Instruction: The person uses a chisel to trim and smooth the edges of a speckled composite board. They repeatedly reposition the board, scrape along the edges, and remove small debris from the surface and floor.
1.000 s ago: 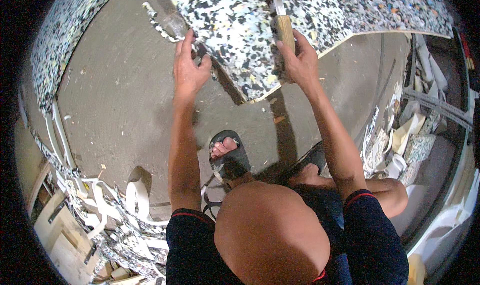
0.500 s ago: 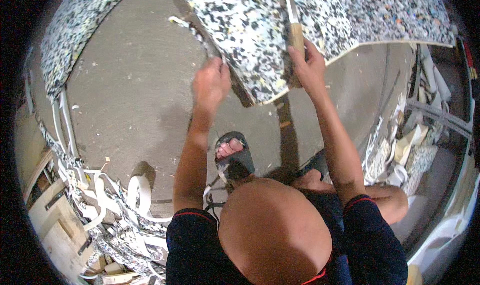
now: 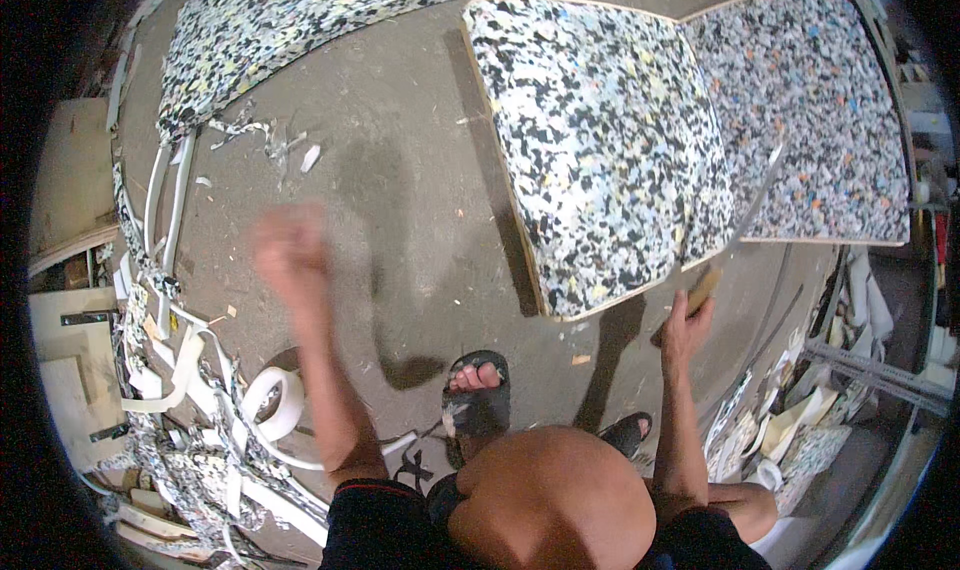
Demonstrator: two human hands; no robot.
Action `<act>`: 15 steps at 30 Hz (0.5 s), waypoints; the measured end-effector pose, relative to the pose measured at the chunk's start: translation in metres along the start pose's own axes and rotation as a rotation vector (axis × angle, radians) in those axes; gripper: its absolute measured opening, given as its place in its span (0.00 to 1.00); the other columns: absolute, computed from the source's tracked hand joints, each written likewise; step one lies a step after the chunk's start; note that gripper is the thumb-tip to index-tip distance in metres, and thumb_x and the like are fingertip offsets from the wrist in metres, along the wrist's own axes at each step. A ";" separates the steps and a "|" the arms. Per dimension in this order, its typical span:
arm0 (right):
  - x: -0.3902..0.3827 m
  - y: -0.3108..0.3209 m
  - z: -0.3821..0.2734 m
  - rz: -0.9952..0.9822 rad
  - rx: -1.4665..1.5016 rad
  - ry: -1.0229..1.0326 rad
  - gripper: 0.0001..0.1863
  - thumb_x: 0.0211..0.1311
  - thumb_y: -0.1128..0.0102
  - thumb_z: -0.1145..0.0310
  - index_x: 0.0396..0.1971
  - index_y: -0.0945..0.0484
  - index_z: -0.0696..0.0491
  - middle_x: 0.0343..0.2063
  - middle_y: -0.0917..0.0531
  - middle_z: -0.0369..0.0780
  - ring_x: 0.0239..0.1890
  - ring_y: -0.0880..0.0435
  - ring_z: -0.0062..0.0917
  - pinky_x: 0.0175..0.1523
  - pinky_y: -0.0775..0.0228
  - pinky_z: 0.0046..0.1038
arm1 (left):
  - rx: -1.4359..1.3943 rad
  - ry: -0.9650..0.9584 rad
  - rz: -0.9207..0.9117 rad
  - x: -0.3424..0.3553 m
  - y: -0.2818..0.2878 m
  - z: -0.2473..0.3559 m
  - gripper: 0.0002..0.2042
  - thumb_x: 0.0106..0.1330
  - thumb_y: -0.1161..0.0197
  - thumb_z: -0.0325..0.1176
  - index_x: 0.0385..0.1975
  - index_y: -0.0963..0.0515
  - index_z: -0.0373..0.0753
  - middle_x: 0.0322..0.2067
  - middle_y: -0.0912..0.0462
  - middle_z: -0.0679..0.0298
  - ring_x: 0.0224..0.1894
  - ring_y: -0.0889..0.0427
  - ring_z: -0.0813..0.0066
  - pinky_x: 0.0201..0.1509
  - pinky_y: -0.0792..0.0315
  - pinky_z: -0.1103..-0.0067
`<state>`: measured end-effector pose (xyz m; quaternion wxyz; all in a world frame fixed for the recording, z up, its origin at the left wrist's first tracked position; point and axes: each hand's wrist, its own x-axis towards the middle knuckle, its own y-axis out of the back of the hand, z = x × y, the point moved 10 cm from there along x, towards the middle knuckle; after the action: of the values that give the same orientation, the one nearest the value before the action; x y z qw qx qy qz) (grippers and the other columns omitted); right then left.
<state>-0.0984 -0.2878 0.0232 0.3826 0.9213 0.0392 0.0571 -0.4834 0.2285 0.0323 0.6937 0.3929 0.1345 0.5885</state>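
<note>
My right hand (image 3: 684,328) is closed round the wooden handle (image 3: 704,288) of a long-bladed knife. Its blade (image 3: 762,192) points up and to the right, over the corner where two speckled foam pieces meet. The nearer foam piece (image 3: 600,150) is black, white and yellowish, with a pale edge, and lies left of the knife. A greyer foam piece (image 3: 810,120) with orange and blue flecks lies beyond it on the right. Over the floor at the left, apart from the foam, is my left hand (image 3: 292,252); motion blurs its fingers.
Another long speckled foam piece (image 3: 330,15) lies at the far left, with a ragged offcut strip (image 3: 262,135) near its corner. Heaped foam scraps and a white roll (image 3: 270,405) lie at the lower left. More offcuts (image 3: 800,420) are piled on the right.
My left hand has moved left, away from the foam's edge and the thin strip beside it. My right hand has drawn the knife nearer and to the right. The view has shifted.
</note>
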 end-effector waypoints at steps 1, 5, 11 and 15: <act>-0.005 0.004 0.011 -0.017 0.017 -0.082 0.21 0.70 0.35 0.61 0.52 0.27 0.60 0.40 0.18 0.42 0.37 0.18 0.24 0.42 0.24 0.27 | -0.306 0.162 -0.088 -0.023 -0.049 0.009 0.10 0.70 0.34 0.36 0.33 0.15 0.35 0.32 0.13 0.57 0.36 0.16 0.64 0.44 0.24 0.69; -0.028 -0.012 0.018 -0.144 0.192 -0.247 0.20 0.75 0.41 0.57 0.53 0.29 0.57 0.45 0.19 0.43 0.48 0.16 0.30 0.51 0.21 0.37 | -0.589 0.635 -0.663 -0.136 -0.231 0.074 0.29 0.79 0.53 0.57 0.49 0.20 0.32 0.46 0.16 0.49 0.49 0.18 0.54 0.56 0.27 0.62; -0.064 -0.065 -0.017 -0.234 0.484 -0.271 0.17 0.78 0.46 0.58 0.51 0.28 0.58 0.43 0.19 0.41 0.44 0.17 0.26 0.49 0.21 0.32 | -0.758 0.706 -0.573 -0.157 -0.248 0.106 0.28 0.80 0.54 0.55 0.47 0.21 0.30 0.45 0.16 0.42 0.49 0.18 0.45 0.55 0.29 0.57; -0.060 -0.053 -0.032 -0.158 0.639 -0.315 0.18 0.78 0.44 0.57 0.53 0.29 0.57 0.42 0.19 0.40 0.41 0.19 0.23 0.47 0.22 0.30 | -0.800 0.566 -0.467 -0.144 -0.220 0.127 0.21 0.78 0.46 0.47 0.44 0.21 0.30 0.38 0.18 0.44 0.43 0.18 0.48 0.50 0.27 0.60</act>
<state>-0.1637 -0.2353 0.0034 0.0802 0.9860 0.0668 -0.1302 -0.2837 0.0467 -0.0791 0.8381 -0.1162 0.1654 0.5067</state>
